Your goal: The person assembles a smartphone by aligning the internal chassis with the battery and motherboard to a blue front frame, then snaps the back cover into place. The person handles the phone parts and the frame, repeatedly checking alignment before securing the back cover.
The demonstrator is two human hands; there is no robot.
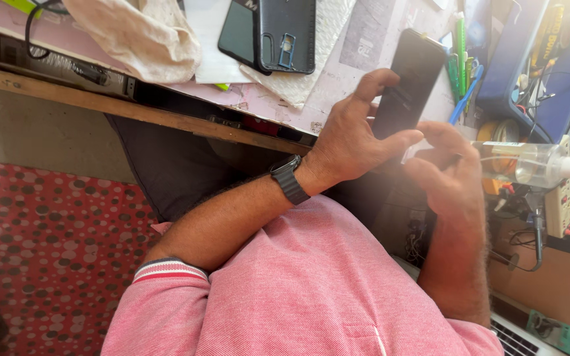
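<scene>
Head view: left hand (354,135), with a dark watch (289,179) on its wrist, sits at the centre of the frame and closes around the lower end of a dark phone (409,82); thumb and fingers grip its edges. The phone stands up from this hand toward the upper right. Right hand (448,168) is just right of it, fingers curled, touching the phone's lower part; whether it holds something I cannot tell. A phone back cover (268,33) lies on the desk (338,86), upper centre, well apart.
</scene>
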